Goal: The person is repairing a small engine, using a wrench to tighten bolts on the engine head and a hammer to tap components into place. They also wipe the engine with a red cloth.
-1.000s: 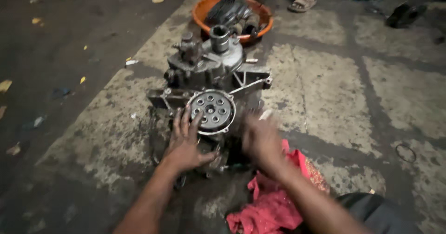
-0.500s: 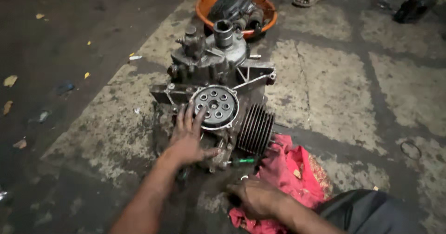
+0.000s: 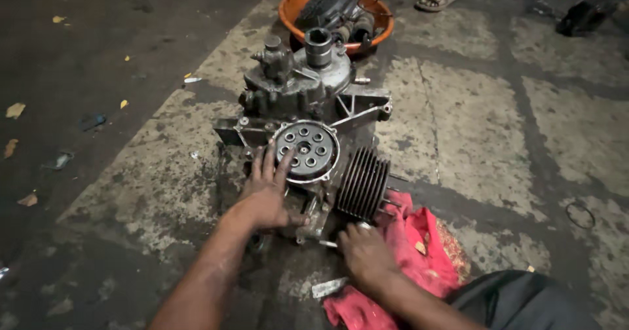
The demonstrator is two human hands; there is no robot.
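The concrete floor (image 3: 458, 140), stained and cracked, carries everything in view. At its centre sits a grimy engine block (image 3: 308, 107), its long axis running away from the person toward the far edge of the floor, directly ahead of both hands. On its near face is a round perforated clutch plate (image 3: 305, 150); a finned cylinder (image 3: 363, 184) projects from the near right side, slanting toward the right hand.

Beyond the block, near the far edge, an orange basin (image 3: 291, 5) holds dark engine parts. A red rag (image 3: 419, 258) lies on the floor at the near right, just beside the cylinder.

Left hand (image 3: 267, 195): open, fingers spread flat, fingertips resting on the left rim of the clutch plate; it grips nothing. It is the nearer hand to the plate.

Right hand (image 3: 365, 254): knuckles up, fingers curled under at the base of the cylinder (what it has hold of, if anything, cannot be told). A small metal strip (image 3: 329, 287) lies on the floor just beside it.
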